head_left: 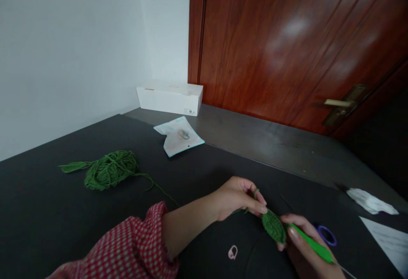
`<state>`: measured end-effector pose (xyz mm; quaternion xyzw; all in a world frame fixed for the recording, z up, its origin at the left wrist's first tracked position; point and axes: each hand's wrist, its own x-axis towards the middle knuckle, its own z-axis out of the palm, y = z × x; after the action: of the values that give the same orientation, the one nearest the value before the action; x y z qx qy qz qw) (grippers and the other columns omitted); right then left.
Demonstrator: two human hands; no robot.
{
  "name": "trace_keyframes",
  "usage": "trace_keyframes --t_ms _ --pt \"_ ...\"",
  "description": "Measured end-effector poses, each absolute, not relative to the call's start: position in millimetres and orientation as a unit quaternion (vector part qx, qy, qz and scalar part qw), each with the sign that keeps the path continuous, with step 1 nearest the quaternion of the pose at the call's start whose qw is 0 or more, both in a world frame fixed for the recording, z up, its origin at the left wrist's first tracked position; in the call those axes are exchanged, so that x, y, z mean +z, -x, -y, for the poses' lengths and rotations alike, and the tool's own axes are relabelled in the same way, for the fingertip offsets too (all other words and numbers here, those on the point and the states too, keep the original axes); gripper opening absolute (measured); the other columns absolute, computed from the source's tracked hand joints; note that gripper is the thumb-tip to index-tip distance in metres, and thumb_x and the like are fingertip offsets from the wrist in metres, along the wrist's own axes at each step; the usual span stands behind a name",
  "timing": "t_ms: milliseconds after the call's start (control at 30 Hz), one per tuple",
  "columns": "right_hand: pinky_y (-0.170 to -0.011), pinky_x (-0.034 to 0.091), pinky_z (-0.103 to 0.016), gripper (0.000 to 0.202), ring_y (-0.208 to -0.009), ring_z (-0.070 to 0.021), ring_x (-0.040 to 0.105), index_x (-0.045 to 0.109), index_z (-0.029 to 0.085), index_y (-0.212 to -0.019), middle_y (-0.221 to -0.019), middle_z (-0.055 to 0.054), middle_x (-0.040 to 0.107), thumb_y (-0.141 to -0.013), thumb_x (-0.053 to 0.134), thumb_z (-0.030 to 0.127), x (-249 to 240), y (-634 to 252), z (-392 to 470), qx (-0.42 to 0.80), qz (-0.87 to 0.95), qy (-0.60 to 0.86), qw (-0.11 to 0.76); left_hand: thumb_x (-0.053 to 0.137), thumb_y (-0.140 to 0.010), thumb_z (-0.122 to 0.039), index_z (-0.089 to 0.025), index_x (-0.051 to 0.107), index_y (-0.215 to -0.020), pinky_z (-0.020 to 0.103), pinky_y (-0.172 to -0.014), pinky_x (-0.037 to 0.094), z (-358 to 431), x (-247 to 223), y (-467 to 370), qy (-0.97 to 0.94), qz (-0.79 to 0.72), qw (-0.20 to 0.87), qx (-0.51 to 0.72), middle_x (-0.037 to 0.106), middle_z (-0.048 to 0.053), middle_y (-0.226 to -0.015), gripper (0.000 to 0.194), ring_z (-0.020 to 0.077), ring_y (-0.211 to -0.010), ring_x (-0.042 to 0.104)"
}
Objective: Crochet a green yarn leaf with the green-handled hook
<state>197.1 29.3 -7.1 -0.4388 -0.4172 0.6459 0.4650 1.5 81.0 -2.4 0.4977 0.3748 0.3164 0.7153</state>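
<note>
My left hand (pixel 241 197) pinches the upper left edge of a small green crocheted piece (pixel 273 227), with green yarn looped round one finger. In my right hand (pixel 307 245) is a crochet hook with a bright green handle (pixel 314 244); its tip is hidden at the piece's right edge, and these fingers also touch the piece. From a ball of green yarn (pixel 111 169) on the left of the table, a strand runs toward my left forearm. Below my hands lies a pink stitch marker (pixel 232 252).
A white plastic pouch (pixel 180 136) lies behind the yarn, and a white box (pixel 170 98) stands against the wall. Purple-handled scissors (pixel 327 235) are beside my right hand. Farther right are a crumpled white tissue (pixel 371 201) and a printed sheet (pixel 387 240).
</note>
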Motion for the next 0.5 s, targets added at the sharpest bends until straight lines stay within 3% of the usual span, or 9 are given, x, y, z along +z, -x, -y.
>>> trace_keyframes --t_ms 133,233,300,500 --pt "-0.065 0.045 -0.029 0.021 -0.067 -0.0179 0.055 0.066 0.027 -0.078 -0.077 0.0 0.067 -0.067 0.081 0.037 -5.5 -192.6 -31.1 0.64 0.425 0.419 0.484 0.055 -0.09 -0.033 -0.017 0.056 -0.117 0.042 -0.081 0.053 -72.5 7.2 -9.9 -0.477 -0.384 0.703 0.362 0.059 0.008 -0.118 0.032 0.0213 -0.098 0.061" --pt "-0.067 0.045 -0.028 0.023 -0.073 -0.0188 0.055 0.062 0.025 -0.071 -0.075 0.0 0.065 -0.064 0.083 0.032 -0.1 -191.6 -31.2 0.64 0.428 0.412 0.488 0.068 -0.081 -0.027 -0.013 0.062 -0.1 0.036 -0.077 0.052 -64.8 17.4 -14.1 -0.444 -0.379 0.704 0.404 0.063 0.003 -0.091 0.024 0.015 -0.079 0.061" --pt "-0.066 0.045 -0.027 0.024 -0.074 -0.0183 0.055 0.061 0.024 -0.068 -0.073 0.001 0.063 -0.064 0.084 0.03 3.7 -192.2 -31.7 0.643 0.426 0.409 0.488 0.078 -0.068 -0.02 -0.013 0.064 -0.094 0.032 -0.076 0.05 -59.2 24.6 -14.8 -0.414 -0.369 0.714 0.428 0.059 -0.002 -0.077 0.031 0.0111 -0.069 0.058" --pt "-0.066 0.045 -0.025 0.025 -0.069 -0.0156 0.055 0.061 0.024 -0.066 -0.07 0.003 0.062 -0.062 0.086 0.028 5.6 -196.5 -32.9 0.639 0.416 0.399 0.508 0.08 -0.064 -0.026 -0.017 0.059 -0.115 0.034 -0.076 0.048 -38.7 32.3 -18.5 -0.342 -0.385 0.739 0.435 0.061 0.003 -0.087 0.055 0.0167 -0.081 0.062"
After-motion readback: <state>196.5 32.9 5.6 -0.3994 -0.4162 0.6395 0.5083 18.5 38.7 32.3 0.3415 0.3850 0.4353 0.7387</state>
